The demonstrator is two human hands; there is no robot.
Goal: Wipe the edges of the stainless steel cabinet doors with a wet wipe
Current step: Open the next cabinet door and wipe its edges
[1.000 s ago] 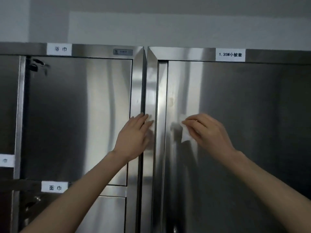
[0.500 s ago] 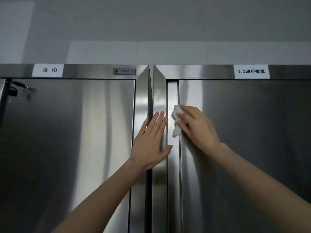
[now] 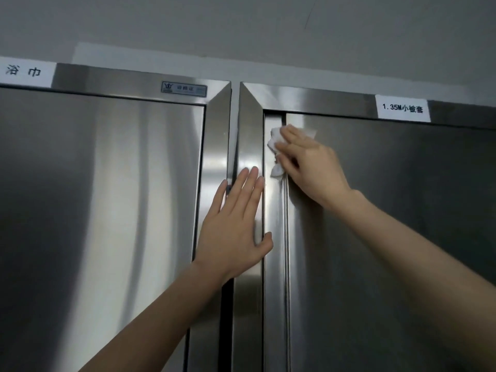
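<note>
Most of the wipe [image 3: 276, 140] is hidden under the right grip [image 3: 311, 165], whose fingertips are blurred. The left grip [image 3: 233, 232] covers part of the seam [image 3: 235, 122] between the cabinets. Both forearms run off the picture's edges. The left label [image 3: 24, 72] is cut by the left edge. The print on the nameplate [image 3: 184, 89] is too small to read.

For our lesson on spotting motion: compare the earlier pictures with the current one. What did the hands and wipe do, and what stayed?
The right hand carried the wet wipe up and left, from the face of the right door onto its left edge strip, near the top. The left hand shifted slightly right, onto that cabinet's frame. Unchanged: right hand grips the wipe; left hand lies flat.
</note>
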